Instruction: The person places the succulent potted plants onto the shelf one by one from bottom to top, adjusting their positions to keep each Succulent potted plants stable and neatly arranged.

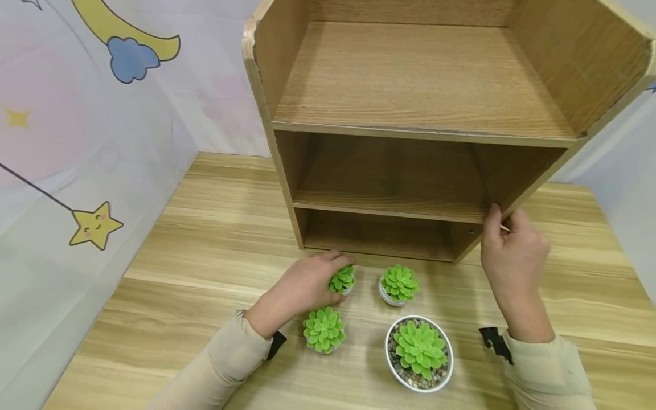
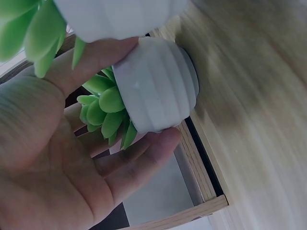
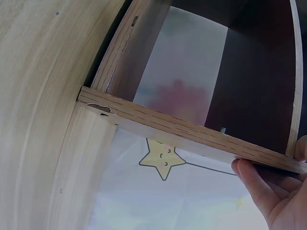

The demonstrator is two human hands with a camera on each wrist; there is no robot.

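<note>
Succulent pot (image 2: 156,86), lower centre of the head frame: we judge it light, rigid and possibly slippery, best held round its ribbed sides. Left hand (image 1: 310,282) pinches it; right hand (image 1: 514,256) grips the wooden shelf unit (image 1: 425,74) by its right-hand edge. We find no readable brands, labels or writing.

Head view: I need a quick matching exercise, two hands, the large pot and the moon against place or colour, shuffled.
1. Left hand
2. Right hand
3. Large pot
4. Moon

A. Yellow, on the backdrop
B. Gripping the side of the shelf
C. White-rimmed, with pebbles inside
D. Around a small pot

Pairs: 1-D, 2-B, 3-C, 4-A
</note>
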